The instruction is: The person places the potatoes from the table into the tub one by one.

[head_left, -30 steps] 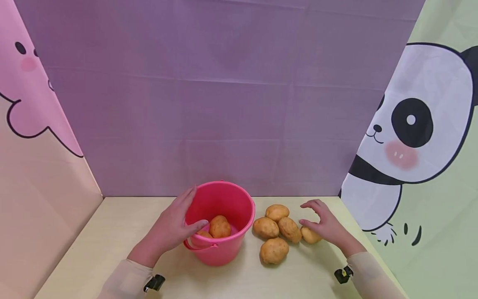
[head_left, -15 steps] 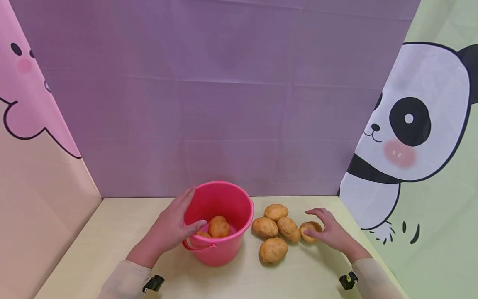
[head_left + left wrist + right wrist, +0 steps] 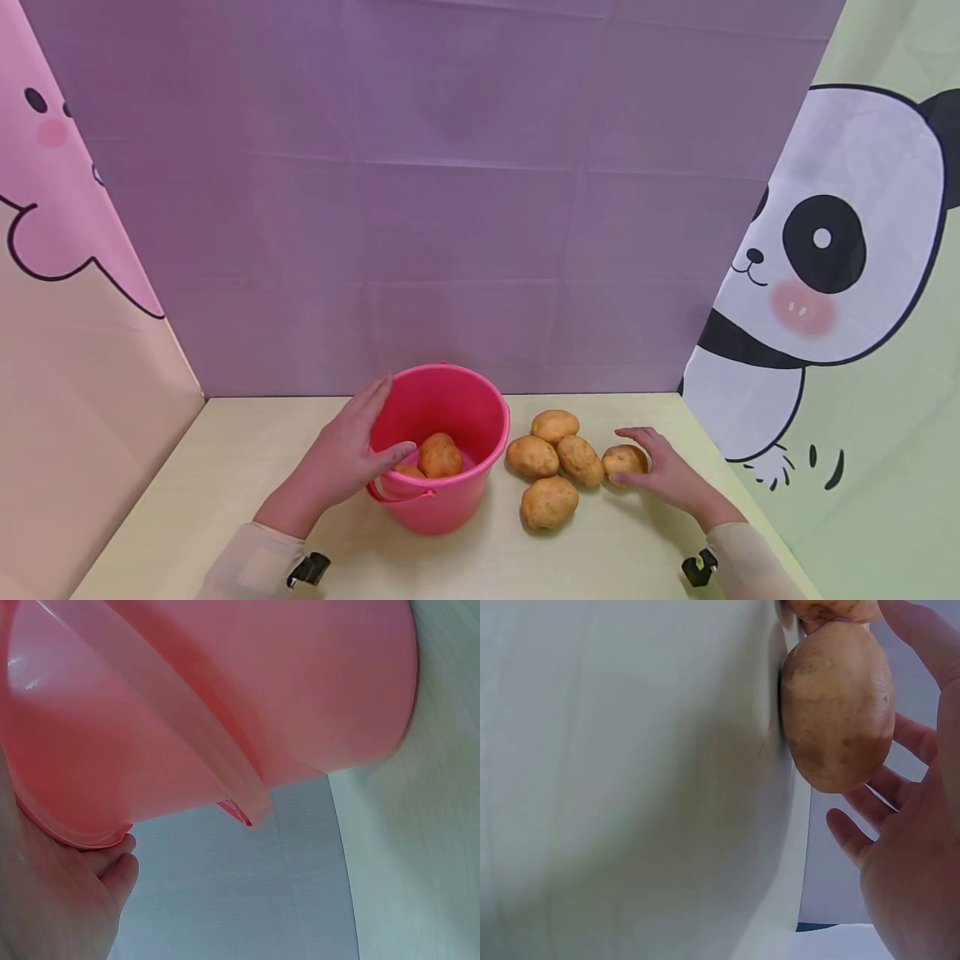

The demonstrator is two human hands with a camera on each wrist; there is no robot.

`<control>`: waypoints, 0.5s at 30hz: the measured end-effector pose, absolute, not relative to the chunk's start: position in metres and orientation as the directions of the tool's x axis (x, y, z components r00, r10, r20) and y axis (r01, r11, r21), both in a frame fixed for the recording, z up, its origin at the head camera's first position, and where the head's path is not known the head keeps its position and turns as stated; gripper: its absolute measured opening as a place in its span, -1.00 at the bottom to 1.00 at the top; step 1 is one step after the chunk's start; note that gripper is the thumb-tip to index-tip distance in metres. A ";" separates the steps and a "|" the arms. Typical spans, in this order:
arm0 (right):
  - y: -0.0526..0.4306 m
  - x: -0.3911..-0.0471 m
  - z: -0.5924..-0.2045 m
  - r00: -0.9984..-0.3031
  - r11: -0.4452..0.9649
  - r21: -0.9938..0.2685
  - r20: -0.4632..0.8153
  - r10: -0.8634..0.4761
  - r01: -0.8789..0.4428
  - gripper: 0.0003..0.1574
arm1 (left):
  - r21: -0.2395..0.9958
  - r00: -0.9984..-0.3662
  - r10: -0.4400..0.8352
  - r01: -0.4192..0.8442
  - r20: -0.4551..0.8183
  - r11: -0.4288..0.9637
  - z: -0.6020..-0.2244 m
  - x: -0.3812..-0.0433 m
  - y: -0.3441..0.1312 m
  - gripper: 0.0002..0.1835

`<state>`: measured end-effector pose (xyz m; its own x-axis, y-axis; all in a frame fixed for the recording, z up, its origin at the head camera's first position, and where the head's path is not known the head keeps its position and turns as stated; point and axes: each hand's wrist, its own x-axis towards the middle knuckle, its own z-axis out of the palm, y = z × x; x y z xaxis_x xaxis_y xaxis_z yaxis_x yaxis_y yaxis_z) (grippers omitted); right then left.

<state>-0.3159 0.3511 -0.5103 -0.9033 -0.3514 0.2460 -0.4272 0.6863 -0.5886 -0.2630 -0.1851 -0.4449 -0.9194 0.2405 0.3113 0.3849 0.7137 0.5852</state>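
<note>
A pink bucket [image 3: 450, 504] stands on the table with potatoes inside, one of them [image 3: 441, 456] in plain sight. My left hand [image 3: 345, 454] rests at the bucket's left rim, fingers extended along it and thumb reaching over the front edge. The left wrist view has the fingertips [image 3: 124, 870] against the rim. Over on the right, my right hand [image 3: 667, 475] is spread around the rightmost potato [image 3: 625, 462], thumb in front and index finger beyond it. In the right wrist view, other fingers are partly behind this potato [image 3: 838, 709]; whether they touch it I cannot tell.
Several more potatoes lie on the table [image 3: 360, 558] between the bucket and my right hand, the closest potato [image 3: 549, 502] lying apart from the group. A purple backdrop [image 3: 465, 208] rises behind the table, with printed side panels, one showing a panda [image 3: 885, 275].
The right hand has shifted a little to the right and come lower around the rightmost potato, which now shows more fully. The left hand and bucket stay put.
</note>
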 end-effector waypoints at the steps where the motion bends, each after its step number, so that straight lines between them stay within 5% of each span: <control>1: 0.352 -0.316 -0.512 -0.904 0.690 -0.585 0.244 -0.351 -0.426 -0.02 | 0.585 -0.919 0.241 0.386 0.312 0.713 -0.445 -0.263 -0.185 0.28; 15: 0.350 -0.322 -0.524 -0.916 0.669 -0.635 0.179 -0.359 -0.387 0.05 | 0.585 -0.909 0.255 0.409 0.330 0.700 -0.446 -0.265 -0.186 0.30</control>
